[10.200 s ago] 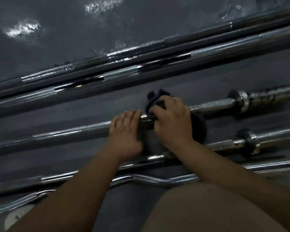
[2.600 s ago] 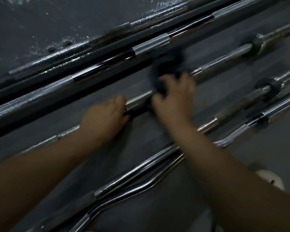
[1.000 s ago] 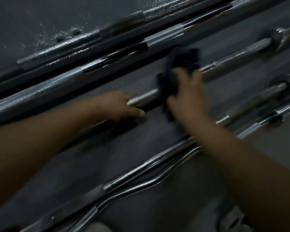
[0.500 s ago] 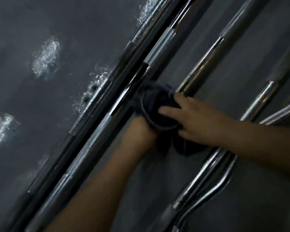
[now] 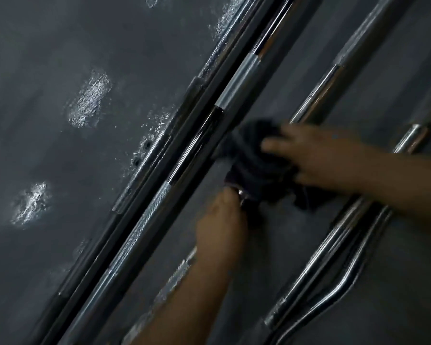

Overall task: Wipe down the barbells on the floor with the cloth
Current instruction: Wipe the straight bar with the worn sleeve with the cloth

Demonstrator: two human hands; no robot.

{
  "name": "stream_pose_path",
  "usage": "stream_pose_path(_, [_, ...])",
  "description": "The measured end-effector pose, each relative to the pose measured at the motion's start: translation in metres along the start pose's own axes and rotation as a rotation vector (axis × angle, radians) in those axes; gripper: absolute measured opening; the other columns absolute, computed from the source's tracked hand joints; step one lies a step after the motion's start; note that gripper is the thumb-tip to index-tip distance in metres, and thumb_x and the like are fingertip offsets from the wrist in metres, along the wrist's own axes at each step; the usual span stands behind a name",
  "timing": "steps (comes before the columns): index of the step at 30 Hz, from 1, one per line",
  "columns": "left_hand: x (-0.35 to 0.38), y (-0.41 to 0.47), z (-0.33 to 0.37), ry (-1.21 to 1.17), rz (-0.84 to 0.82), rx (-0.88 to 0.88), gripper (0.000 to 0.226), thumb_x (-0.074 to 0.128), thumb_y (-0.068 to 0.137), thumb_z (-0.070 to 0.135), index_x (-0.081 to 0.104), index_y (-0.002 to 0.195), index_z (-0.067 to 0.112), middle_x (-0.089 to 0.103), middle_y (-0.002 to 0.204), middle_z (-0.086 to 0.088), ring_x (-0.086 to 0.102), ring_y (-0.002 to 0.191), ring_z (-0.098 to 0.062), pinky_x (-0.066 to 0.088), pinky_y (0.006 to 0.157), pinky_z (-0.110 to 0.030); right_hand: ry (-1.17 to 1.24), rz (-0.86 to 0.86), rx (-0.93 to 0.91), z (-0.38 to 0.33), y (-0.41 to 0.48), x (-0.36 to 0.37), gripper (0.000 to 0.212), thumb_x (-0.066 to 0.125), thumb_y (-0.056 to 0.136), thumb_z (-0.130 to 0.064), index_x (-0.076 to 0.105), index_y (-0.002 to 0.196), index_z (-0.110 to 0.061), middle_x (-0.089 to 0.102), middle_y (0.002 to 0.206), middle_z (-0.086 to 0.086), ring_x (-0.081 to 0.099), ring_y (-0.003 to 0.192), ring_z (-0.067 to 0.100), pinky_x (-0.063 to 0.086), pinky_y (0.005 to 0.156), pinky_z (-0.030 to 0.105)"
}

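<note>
We see several barbells lying side by side on a dark floor (image 5: 60,70), all running from about 7 o'clock up to 1 o'clock across the view. Near the centre, our right hand (image 5: 319,155) comes in from 3 o'clock and lies spread over a dark cloth (image 5: 256,160), pressing it around the chrome barbell (image 5: 316,95) that continues up toward 1 o'clock; the fingers are blurred, so we cannot tell how tightly they close, only that the cloth is under the palm and bunched around the shaft. Our left hand (image 5: 222,225) reaches in from 6 o'clock and rests closed over the same bar just below the cloth, its fingertips touching the fabric's lower edge. At 9 o'clock from the cloth, a knurled barbell (image 5: 144,225) and a darker bar (image 5: 159,150) lie close together, apart from the hands. At 4 o'clock, a straight chrome bar (image 5: 316,265) and a curved curl bar (image 5: 346,287) lie nearly touching each other. Pale glossy patches (image 5: 88,100) show on the floor toward 10 o'clock.
</note>
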State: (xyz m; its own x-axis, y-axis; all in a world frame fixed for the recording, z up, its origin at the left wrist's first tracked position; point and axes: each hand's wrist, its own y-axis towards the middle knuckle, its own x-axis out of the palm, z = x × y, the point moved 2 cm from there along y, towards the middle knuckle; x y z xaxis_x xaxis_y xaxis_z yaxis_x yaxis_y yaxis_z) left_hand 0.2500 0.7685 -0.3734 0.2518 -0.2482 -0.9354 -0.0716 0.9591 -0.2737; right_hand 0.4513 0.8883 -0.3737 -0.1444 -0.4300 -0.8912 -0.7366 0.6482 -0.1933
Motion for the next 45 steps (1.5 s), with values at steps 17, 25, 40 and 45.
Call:
stream_pose_path(17, [-0.023, 0.039, -0.002, -0.742, -0.669, -0.206, 0.034, 0.072, 0.085, 0.046, 0.062, 0.086, 0.014, 0.061, 0.063, 0.005, 0.055, 0.054, -0.01, 0.044, 0.053, -0.023, 0.17, 0.216, 0.333, 0.009, 0.006, -0.012, 0.091, 0.078, 0.068, -0.012, 0.027, 0.139, -0.037, 0.037, 0.123, 0.019, 0.057, 0.098, 0.048, 0.053, 0.085, 0.055])
stream_pose_path(25, [-0.006, 0.016, 0.001, -0.29, -0.304, -0.059, 0.018, 0.061, 0.092, 0.031, 0.053, 0.104, 0.021, 0.067, 0.094, -0.004, 0.064, 0.089, -0.029, 0.047, 0.069, -0.034, -0.001, 0.158, 0.131, 0.039, -0.001, -0.022, 0.1, 0.086, 0.061, -0.011, 0.034, 0.145, -0.029, 0.041, 0.129, 0.018, 0.06, 0.096, 0.046, 0.056, 0.08, 0.051])
stream_pose_path(40, [-0.012, 0.031, -0.011, -0.609, -0.586, -0.189, 0.042, 0.068, 0.084, 0.055, 0.058, 0.086, 0.014, 0.064, 0.075, 0.0, 0.06, 0.066, -0.017, 0.047, 0.061, -0.035, 0.14, 0.195, 0.417, 0.008, 0.003, -0.013, 0.087, 0.077, 0.072, -0.02, 0.033, 0.146, -0.033, 0.038, 0.132, 0.017, 0.058, 0.1, 0.047, 0.053, 0.085, 0.049])
stream_pose_path(45, [-0.004, 0.003, -0.012, -0.024, -0.063, 0.041, 0.03, 0.068, 0.075, 0.031, 0.059, 0.097, 0.013, 0.067, 0.082, -0.008, 0.067, 0.069, -0.029, 0.048, 0.052, -0.031, 0.046, -0.042, -0.091, -0.042, -0.01, 0.01, 0.101, 0.086, 0.051, -0.021, 0.037, 0.139, -0.035, 0.04, 0.128, 0.007, 0.064, 0.081, 0.035, 0.058, 0.057, 0.043])
